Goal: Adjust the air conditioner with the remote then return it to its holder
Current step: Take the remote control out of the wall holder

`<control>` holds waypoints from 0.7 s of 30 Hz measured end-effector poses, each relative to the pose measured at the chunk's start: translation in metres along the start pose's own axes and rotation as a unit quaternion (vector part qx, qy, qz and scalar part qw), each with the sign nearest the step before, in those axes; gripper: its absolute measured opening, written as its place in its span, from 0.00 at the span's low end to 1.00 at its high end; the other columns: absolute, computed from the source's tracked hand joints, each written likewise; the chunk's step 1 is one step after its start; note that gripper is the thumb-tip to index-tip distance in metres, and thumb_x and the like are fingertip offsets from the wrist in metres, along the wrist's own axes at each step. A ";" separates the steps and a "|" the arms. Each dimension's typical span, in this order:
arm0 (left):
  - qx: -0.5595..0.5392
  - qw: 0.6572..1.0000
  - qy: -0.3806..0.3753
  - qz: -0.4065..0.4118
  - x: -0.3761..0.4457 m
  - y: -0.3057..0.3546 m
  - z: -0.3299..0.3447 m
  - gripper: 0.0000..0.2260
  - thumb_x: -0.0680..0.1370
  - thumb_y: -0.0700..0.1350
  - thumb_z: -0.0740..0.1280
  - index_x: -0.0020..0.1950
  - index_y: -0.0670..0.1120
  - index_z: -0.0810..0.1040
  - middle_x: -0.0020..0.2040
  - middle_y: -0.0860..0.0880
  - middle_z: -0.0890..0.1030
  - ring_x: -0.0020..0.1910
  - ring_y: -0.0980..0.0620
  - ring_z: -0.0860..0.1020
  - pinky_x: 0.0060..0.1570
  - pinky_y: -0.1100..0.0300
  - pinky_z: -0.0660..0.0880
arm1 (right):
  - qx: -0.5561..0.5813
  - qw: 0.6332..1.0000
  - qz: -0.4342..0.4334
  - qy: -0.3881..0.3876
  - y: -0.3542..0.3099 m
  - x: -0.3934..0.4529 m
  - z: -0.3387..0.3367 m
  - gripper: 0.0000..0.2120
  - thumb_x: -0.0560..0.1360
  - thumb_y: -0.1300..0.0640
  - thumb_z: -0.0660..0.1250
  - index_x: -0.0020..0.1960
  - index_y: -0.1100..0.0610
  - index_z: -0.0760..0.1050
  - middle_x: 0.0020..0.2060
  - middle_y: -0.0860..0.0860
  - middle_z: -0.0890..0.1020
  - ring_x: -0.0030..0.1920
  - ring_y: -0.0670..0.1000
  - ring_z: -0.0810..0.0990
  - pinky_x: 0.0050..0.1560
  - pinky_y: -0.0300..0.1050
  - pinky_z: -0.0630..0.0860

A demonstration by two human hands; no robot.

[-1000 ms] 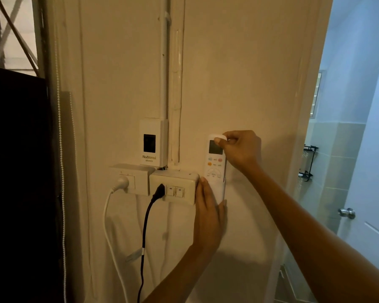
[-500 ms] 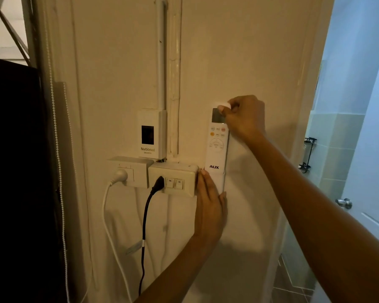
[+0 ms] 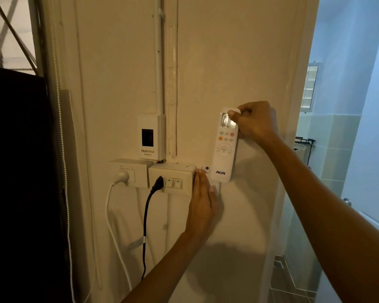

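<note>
Leftmost on the wall, a socket box [image 3: 130,172] is carrying a white plug [image 3: 121,176], its cord hanging down. Touching that box's right side, a switch box [image 3: 172,178] is holding a black plug [image 3: 157,184] and two rockers. Above the switch box, a National breaker [image 3: 151,136] is sitting against the conduit.

Just right of the switch box, the left hand [image 3: 202,206] is lying flat on the wall, fingers pointing up, pressing on the holder [image 3: 214,186], of which only a small white piece is showing below the remote. That hand's grip is released: it is bracing, not grasping.

Right of the switch box and slightly higher, the remote [image 3: 224,149] is standing nearly upright against the wall, long axis vertical with a slight lean, display end up, the AUX end down and just above the holder; whether its bottom edge is still seated in the pocket I cannot tell. A small white clip [image 3: 205,168] is showing between switch box and remote.

Further right, the right hand [image 3: 256,121] is pinching the remote's top end, thumb on the front by the display, its grip clenched on the remote.

The right hand is the one carrying it, and the holder is lying straight below along the remote's axis. I judge the remote is being drawn up and out, the adjusting yet to come; it should clear by travelling straight up.
</note>
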State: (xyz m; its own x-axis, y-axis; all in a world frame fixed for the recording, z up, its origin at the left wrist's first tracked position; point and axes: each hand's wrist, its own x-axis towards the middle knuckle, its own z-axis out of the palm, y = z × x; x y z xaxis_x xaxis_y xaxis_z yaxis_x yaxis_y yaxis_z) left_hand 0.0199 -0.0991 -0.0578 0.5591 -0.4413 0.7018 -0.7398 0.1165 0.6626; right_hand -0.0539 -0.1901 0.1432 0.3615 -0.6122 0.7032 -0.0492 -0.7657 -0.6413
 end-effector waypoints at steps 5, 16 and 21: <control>-0.144 0.986 0.026 -0.074 0.003 0.015 -0.022 0.14 0.83 0.46 0.54 0.67 0.59 0.67 0.66 0.60 0.69 0.67 0.58 0.65 0.55 0.82 0.64 | 0.009 0.995 0.041 -0.092 0.005 -0.017 0.002 0.09 0.71 0.51 0.71 0.43 0.57 0.80 0.39 0.57 0.86 0.36 0.57 0.86 0.43 0.57 0.83; -0.367 0.897 -0.081 -0.234 0.014 0.044 -0.067 0.19 0.82 0.54 0.50 0.46 0.54 0.80 0.41 0.52 0.85 0.46 0.47 0.80 0.43 0.54 0.75 | 0.066 0.978 0.073 -0.186 0.010 -0.037 0.011 0.06 0.70 0.51 0.72 0.37 0.52 0.78 0.37 0.55 0.86 0.36 0.54 0.86 0.44 0.57 0.83; -0.341 0.911 -0.125 -0.198 0.004 0.046 -0.079 0.11 0.80 0.49 0.58 0.51 0.56 0.80 0.45 0.53 0.87 0.48 0.50 0.84 0.44 0.56 0.81 | 0.093 0.973 0.065 -0.200 0.013 -0.041 0.009 0.06 0.70 0.52 0.72 0.38 0.53 0.80 0.35 0.55 0.86 0.35 0.53 0.86 0.43 0.56 0.84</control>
State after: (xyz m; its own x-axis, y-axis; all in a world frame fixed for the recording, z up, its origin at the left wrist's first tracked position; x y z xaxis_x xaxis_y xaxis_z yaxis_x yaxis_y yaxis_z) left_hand 0.0180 -0.0247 -0.0043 0.5656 -0.7474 0.3484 -0.0478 0.3921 0.9187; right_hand -0.0613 -0.1731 0.1034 0.6984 -0.5477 0.4608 0.0376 -0.6149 -0.7877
